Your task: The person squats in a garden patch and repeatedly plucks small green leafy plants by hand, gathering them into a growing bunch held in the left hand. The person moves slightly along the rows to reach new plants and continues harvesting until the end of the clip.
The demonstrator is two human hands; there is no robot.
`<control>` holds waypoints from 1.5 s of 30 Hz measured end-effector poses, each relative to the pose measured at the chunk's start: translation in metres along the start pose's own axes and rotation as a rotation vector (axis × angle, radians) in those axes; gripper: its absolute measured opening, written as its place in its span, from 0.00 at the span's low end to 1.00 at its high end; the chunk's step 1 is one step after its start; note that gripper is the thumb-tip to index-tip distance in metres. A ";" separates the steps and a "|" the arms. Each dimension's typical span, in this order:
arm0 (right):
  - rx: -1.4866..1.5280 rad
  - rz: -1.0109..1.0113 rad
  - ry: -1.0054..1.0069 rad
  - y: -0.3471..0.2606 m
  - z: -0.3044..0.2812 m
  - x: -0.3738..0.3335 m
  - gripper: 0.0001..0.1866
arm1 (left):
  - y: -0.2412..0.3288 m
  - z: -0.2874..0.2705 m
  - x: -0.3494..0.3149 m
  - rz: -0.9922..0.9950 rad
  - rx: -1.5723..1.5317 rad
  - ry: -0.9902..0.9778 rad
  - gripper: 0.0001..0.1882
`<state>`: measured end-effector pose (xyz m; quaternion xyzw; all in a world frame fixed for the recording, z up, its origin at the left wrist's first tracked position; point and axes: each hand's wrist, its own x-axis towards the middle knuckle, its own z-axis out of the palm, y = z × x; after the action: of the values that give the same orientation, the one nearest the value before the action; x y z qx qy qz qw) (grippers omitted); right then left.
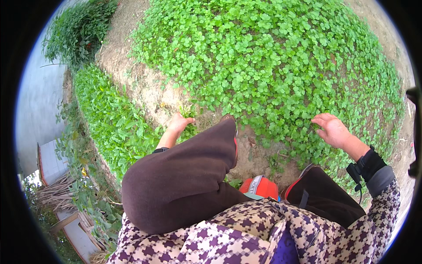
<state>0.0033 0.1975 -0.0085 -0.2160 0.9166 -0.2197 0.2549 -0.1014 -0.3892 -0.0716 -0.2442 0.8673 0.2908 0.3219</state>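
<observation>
Over the bare soil between two plant beds, my left hand (pixel 179 123) reaches down past my left knee. Its thumb sticks out to the right; the other fingers point away and are mostly hidden. A tuft of small pale-green plants (pixel 188 110) is right by its fingertips, and I cannot make out whether it is gripped. Farther right, my right hand (pixel 332 130) hovers at the leafy green bed (pixel 263 57), thumb apart from the fingers and nothing visible in it. Its fingertips are close to the leaves; touching or not is unclear.
Between my feet sits a red object with a white band (pixel 261 187). A second bed of longer leaves (pixel 116 123) runs along the left. Beyond it are a grey paved surface (pixel 37 105), a bushy plant (pixel 81 33) and a pile of dry stalks (pixel 57 193).
</observation>
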 end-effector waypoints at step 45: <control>0.553 1.144 0.427 0.036 0.184 -0.344 0.18 | 0.014 -0.076 -0.007 0.004 -1.102 0.020 0.15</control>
<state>0.3633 0.3477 -0.0413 0.4255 0.8268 -0.3147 0.1903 -0.1367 -0.4279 -0.0146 -0.3775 0.5902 0.7001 0.1376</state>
